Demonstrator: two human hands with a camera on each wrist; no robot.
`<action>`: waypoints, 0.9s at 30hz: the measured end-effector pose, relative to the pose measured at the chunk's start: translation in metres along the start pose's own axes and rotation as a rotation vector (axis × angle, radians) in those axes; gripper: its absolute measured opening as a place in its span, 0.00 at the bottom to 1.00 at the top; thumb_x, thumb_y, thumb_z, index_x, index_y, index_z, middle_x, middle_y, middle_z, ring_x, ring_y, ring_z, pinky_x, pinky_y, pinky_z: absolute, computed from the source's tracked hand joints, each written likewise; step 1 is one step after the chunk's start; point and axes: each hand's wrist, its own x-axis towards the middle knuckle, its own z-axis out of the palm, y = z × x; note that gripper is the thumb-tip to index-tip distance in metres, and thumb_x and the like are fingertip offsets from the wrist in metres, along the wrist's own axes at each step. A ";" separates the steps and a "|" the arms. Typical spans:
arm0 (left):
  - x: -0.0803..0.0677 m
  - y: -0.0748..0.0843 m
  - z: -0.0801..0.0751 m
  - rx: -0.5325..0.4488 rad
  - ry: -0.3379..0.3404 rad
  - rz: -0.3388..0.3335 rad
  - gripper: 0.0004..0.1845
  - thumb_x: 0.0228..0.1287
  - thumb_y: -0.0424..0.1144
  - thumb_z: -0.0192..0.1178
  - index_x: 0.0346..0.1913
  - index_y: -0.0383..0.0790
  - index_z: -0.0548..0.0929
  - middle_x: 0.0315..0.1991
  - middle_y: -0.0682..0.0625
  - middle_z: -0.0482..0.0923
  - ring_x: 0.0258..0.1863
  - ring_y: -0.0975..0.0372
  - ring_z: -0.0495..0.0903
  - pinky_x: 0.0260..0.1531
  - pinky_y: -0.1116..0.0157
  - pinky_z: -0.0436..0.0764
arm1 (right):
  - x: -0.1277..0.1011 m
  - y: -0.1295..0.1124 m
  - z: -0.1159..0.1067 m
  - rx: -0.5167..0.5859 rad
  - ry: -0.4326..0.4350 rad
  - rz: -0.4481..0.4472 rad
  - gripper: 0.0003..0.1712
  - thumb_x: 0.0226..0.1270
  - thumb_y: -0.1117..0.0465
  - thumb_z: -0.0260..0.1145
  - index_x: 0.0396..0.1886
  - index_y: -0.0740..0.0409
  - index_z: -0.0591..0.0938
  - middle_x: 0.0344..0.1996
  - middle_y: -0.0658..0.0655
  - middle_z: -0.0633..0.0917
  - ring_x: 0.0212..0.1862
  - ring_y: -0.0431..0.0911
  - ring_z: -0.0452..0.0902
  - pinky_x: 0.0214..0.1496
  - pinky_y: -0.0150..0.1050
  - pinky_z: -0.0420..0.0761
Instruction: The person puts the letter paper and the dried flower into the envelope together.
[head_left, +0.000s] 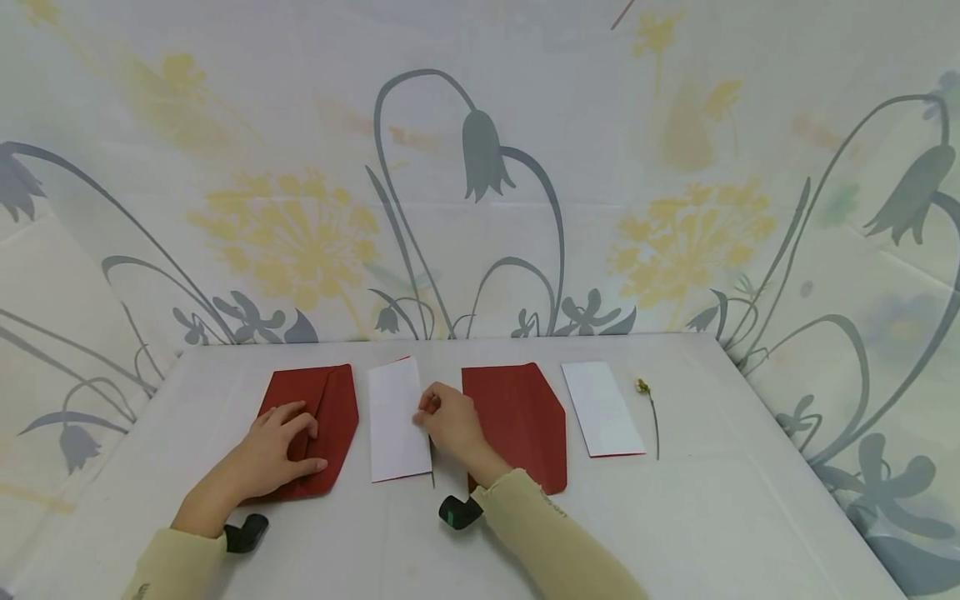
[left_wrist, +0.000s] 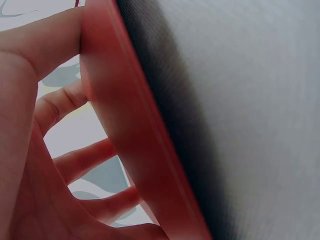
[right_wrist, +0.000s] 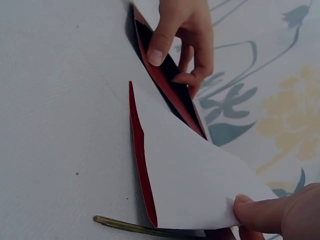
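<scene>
two red envelopes and two white cards lie in a row on the pale table (head_left: pixel 675 517). the left hand (head_left: pixel 281 446) rests on the left red envelope (head_left: pixel 330 417), fingers spread and fairly straight; in the left wrist view its fingers (left_wrist: pixel 82 160) lie against the envelope's red edge (the paper there is blurred, being so close to the lens). this envelope is dark red with a pointed flap, and it lies at the left end of the row.

just to its right lies the white card (head_left: pixel 397 429), a tall rectangle, white on top with a thin red edge showing (the right wrist view shows its red underside). the right hand (head_left: pixel 450 421) pinches the card's right edge between thumb and fingertips, lifting that side off the table. a thin greenish stem (right_wrist: pixel 135 227) lies on the table, partly under the lifted card's near corner.

further right lies the second red envelope (head_left: pixel 525 417), partly covered by the right forearm, then a second white card (head_left: pixel 602 408), and at the end a small dried flower (head_left: pixel 649 408) on a thin stalk. a flowered cloth (head_left: pixel 480 167) hangs behind the table.
</scene>
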 end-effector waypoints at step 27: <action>-0.001 0.002 0.000 -0.002 0.002 0.001 0.20 0.52 0.48 0.76 0.38 0.49 0.73 0.63 0.27 0.65 0.62 0.27 0.60 0.54 0.28 0.63 | -0.011 -0.003 0.000 0.044 0.018 -0.028 0.12 0.64 0.72 0.68 0.46 0.58 0.87 0.42 0.54 0.81 0.39 0.43 0.79 0.37 0.34 0.81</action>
